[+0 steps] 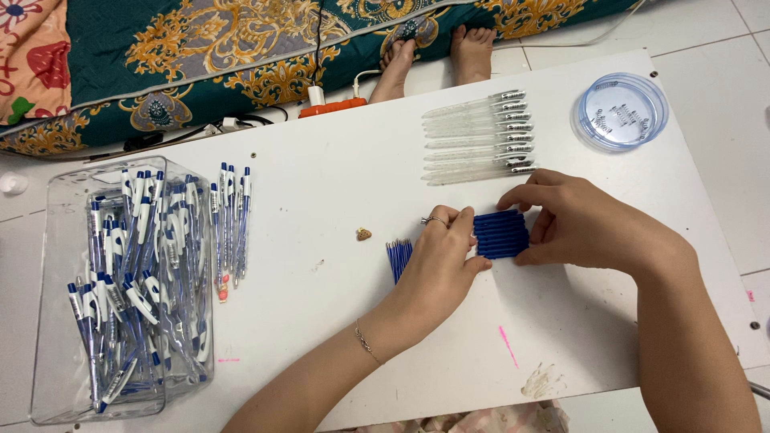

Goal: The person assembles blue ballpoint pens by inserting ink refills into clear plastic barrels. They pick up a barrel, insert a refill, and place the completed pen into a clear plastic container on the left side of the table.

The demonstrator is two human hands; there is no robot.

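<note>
Both hands pinch blue grips (500, 233) row, mid table (337, 160) | L hand (437, 261) on its left edge, R hand (585, 224) on right | refills (399, 255) just left | pen bin (120, 281) far left | clear barrels (477, 136) behind | lid (622, 111) far right

We see dark blue pen grips (500, 234) | clear pen barrels (475, 138) upper centre | blue-white pens (136, 265) left | white table (337, 184) | teal-gold floral blanket (233, 40) top.
</note>
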